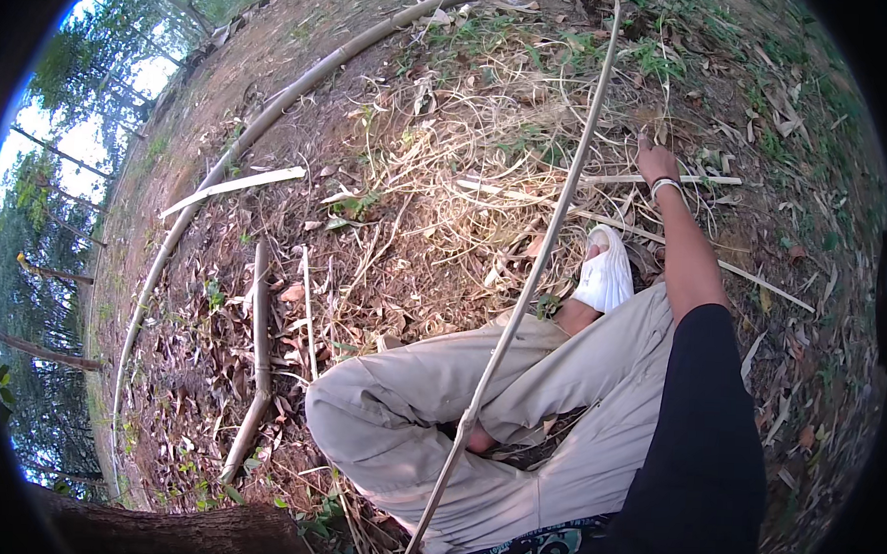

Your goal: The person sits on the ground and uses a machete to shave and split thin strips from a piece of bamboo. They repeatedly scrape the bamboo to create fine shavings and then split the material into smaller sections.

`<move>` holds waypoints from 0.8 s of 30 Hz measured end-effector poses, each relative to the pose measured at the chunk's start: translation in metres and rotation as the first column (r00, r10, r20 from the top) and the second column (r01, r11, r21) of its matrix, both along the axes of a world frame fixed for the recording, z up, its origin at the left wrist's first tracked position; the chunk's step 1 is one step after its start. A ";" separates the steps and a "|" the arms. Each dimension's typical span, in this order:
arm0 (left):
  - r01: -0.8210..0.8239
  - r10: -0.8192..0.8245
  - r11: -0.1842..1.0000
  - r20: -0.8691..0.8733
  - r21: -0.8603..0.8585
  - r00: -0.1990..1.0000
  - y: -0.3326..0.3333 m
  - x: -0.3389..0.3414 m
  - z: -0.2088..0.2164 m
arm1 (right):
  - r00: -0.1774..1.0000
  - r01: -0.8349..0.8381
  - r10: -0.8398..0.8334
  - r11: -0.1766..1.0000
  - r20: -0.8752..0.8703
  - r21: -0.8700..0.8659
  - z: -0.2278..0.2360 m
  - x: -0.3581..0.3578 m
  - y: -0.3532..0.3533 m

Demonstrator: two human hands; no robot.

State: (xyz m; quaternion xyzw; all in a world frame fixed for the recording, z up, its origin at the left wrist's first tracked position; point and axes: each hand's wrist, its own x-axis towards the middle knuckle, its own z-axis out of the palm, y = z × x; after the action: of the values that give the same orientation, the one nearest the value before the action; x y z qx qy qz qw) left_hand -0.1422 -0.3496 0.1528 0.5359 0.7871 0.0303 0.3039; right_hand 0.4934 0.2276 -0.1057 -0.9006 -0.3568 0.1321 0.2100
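Observation:
My right arm, in a black sleeve, reaches forward. My right hand [655, 161], with a pale band at the wrist, is low over the ground beyond my foot. Its fingers look curled in, with one tip pointing away; what they hold, if anything, is too small to make out. A flat pale wooden strip [709, 180] lies by the wrist. My left hand is out of view. A long thin stick [533, 280] slants across my bent legs, from the lower edge up past the right hand's left side.
Pale curly shavings [486, 171] and dry leaves cover the ground ahead. A long curved pole [213, 176] arcs along the left, with a split pale piece [234, 191] across it. A short thick stick [261, 344] lies left of my knee. A trunk [171, 531] fills the lower left.

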 end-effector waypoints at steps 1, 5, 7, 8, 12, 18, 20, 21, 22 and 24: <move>0.043 -0.045 0.997 0.034 0.062 0.998 0.000 -0.003 -0.001 | 0.999 0.050 -0.049 0.998 -0.021 0.044 0.003 0.008 -0.002; -0.031 -0.018 0.993 0.399 0.116 0.917 0.071 0.015 -0.051 | 0.975 0.075 -0.043 0.987 -0.218 0.140 0.020 0.001 0.003; -0.122 0.126 0.991 0.751 -0.061 0.649 0.163 0.066 -0.045 | 0.922 0.131 -0.012 0.950 -0.388 0.282 0.029 -0.003 0.004; -0.104 0.189 0.982 0.812 -0.158 0.551 0.194 0.070 -0.058 | 0.878 0.114 0.067 0.932 -0.475 0.344 0.032 -0.011 0.007; -0.154 0.268 0.960 0.928 -0.235 0.260 0.312 0.109 -0.108 | 0.342 0.073 0.339 0.920 -0.877 0.384 0.115 -0.092 -0.040; -0.174 0.383 0.904 0.921 -0.390 -0.071 0.389 0.135 -0.159 | 0.707 -0.559 0.655 0.749 -0.268 0.355 0.109 -0.154 -0.066; -0.183 0.428 0.881 0.900 -0.436 -0.081 0.389 0.138 -0.160 | 0.601 -0.717 0.792 0.594 -0.106 0.366 0.120 -0.198 -0.090; -0.151 0.423 0.890 0.902 -0.431 -0.080 0.389 0.137 -0.164 | 0.508 -0.785 0.860 0.479 -0.033 0.393 0.119 -0.214 -0.102; -0.126 0.417 0.897 0.905 -0.424 -0.080 0.388 0.134 -0.167 | 0.464 -0.811 0.885 0.445 -0.043 0.380 0.114 -0.230 -0.112; -0.119 0.390 0.912 0.920 -0.393 -0.048 0.389 0.137 -0.167 | 0.389 -0.866 0.917 0.395 -0.084 0.308 0.103 -0.252 -0.133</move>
State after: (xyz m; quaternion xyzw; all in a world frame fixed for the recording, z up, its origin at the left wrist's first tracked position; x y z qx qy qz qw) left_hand -0.0050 0.0396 -0.0140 0.1687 0.4280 0.3761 0.8043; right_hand 0.2410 0.0946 -0.0023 -0.5134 -0.7695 0.2928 0.2420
